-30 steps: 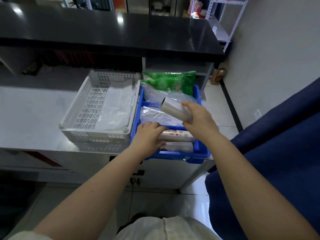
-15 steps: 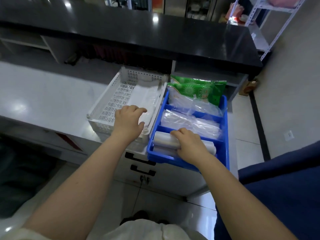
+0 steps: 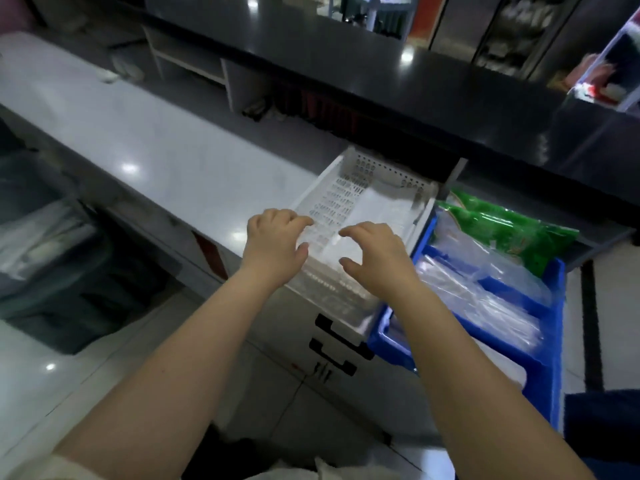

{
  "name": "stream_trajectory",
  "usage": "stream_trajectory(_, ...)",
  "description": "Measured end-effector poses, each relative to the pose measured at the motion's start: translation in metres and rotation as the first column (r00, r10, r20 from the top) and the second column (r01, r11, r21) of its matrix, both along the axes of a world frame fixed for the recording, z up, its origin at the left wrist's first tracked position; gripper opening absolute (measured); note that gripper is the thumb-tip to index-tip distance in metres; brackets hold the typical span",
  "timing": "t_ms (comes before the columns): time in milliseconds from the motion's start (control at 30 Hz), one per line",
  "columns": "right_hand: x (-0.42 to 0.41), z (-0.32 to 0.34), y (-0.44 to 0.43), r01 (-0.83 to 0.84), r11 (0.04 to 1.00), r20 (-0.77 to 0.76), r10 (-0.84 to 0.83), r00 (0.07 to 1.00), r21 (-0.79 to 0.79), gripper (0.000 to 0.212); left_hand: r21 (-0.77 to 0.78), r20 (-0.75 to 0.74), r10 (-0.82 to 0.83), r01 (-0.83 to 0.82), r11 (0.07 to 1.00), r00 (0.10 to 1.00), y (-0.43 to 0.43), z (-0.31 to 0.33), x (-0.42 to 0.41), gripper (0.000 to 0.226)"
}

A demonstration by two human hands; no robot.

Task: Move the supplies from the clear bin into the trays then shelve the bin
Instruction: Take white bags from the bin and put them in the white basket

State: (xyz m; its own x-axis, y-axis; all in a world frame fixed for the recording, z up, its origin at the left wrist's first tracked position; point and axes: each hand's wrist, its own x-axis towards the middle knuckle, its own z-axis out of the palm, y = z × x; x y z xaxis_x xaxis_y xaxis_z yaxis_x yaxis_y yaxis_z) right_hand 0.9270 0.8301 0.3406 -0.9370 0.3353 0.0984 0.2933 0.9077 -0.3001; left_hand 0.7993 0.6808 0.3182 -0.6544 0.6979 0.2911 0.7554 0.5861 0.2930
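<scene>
A white perforated basket (image 3: 360, 181) sits on the grey counter, with a clear plastic sheet lying flat inside it. Touching its right side is a blue divided tray (image 3: 550, 344) that overhangs the counter edge. The tray holds clear plastic bags (image 3: 485, 285) and green packets (image 3: 505, 230) at its far end. My left hand (image 3: 273, 244) is at the basket's near left rim, fingers spread. My right hand (image 3: 377, 258) hovers over the basket's near end, fingers apart, with nothing in it. The picture is blurred by motion.
The long grey counter (image 3: 166, 161) runs off to the left under a black upper ledge (image 3: 381, 74). Drawers with black handles (image 3: 339, 341) sit below the basket. A dark floor bin with plastic in it (image 3: 45, 258) stands at the left. A blue seat (image 3: 602, 431) is at the right.
My right hand has left the roll in the blue tray and moved left over the white basket. My left hand stays at the basket's near rim. The view has swung left.
</scene>
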Motion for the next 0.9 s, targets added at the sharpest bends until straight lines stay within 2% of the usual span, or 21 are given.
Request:
stream_trajectory(200,-0.143,0.002,-0.120,-0.218,0.972,-0.062,0.223,0.973,0.087,0.042,0.021,-0.019,0.215,-0.215,0.976,0.976,-0.132,0.002,-0.106,0.037)
stream_trajectory(433,-0.311,-0.002,-0.288,-0.467,0.877,-0.118,0.478,0.870,0.111,0.036,0.027,-0.065,0.461,-0.460,0.887,0.885,-0.321,-0.004,-0.233,0.038)
stream_trajectory(667,-0.420,-0.034,-0.416,-0.649,0.761,-0.077,0.648,0.757,0.027,0.039,-0.033,0.067,0.680,-0.680,0.733,0.730,-0.469,-0.038,-0.305,0.035)
stream_trajectory(900,-0.535,-0.063,-0.479,-0.720,0.691,-0.045,0.718,0.694,-0.066,0.037,-0.079,0.126,0.823,-0.821,0.565,0.554,-0.543,-0.074,-0.382,0.036)
